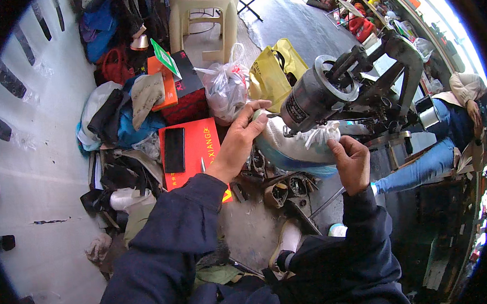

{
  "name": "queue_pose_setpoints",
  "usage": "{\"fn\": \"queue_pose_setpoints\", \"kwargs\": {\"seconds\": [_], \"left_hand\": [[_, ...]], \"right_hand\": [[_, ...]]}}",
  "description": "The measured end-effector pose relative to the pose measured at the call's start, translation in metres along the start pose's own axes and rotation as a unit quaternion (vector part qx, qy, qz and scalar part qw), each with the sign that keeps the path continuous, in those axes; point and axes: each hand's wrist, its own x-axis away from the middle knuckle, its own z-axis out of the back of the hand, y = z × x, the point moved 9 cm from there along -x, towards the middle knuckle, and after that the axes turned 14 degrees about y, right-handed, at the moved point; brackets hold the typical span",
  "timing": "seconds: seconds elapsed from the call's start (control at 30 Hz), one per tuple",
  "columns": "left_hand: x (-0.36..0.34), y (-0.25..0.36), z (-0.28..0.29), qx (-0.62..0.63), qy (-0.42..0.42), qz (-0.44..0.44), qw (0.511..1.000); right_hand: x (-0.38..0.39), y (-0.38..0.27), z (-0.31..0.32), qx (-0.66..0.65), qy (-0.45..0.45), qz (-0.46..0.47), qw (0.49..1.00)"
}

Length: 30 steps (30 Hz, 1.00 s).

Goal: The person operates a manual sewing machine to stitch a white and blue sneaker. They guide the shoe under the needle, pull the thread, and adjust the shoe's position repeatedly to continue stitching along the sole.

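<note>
A white sneaker [290, 144] with a blue sole and white laces is held sideways beneath the head of a black sewing machine [310, 100]. My left hand [241, 138] is closed on its left end, thumb and fingers close to the machine's needle area. At the laced end, my right hand [352, 159] pinches the shoe between thumb and curled fingers; whether a lace is in that pinch cannot be made out. The machine head covers part of the sneaker's upper.
Left of my hands, a black phone [175, 149] lies on a red box [206, 137]. Behind stand a white plastic bag [225, 89], a yellow bag [277, 69] and a beige stool [204, 15]. At right sits a person in jeans [423, 169]. Cloth piles [118, 112] lie left.
</note>
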Motion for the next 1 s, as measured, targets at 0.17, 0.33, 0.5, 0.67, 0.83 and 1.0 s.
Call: {"fn": "queue_pose_setpoints", "kwargs": {"seconds": [0.17,0.33,0.5,0.67,0.83,1.0], "left_hand": [[-0.003,-0.016,-0.008,0.003,0.018,0.034,0.999],[-0.006,-0.019,-0.007,-0.069,0.032,0.021,0.997],[-0.012,-0.022,-0.002,-0.099,0.057,0.011,0.993],[-0.015,-0.014,-0.005,-0.067,0.070,-0.062,0.993],[-0.007,-0.013,-0.006,-0.077,-0.007,-0.061,0.995],[-0.001,-0.014,-0.006,-0.083,-0.050,-0.045,0.994]], "right_hand": [[-0.007,-0.003,0.013,0.018,0.029,0.005,0.999],[-0.011,-0.009,0.024,0.074,0.047,0.033,0.996],[-0.012,-0.021,0.026,0.129,0.089,0.108,0.982],[-0.014,-0.017,0.019,0.130,0.083,0.097,0.983],[-0.012,-0.013,0.012,0.089,0.071,0.066,0.991],[-0.013,-0.012,0.010,0.076,0.072,0.058,0.993]]}}
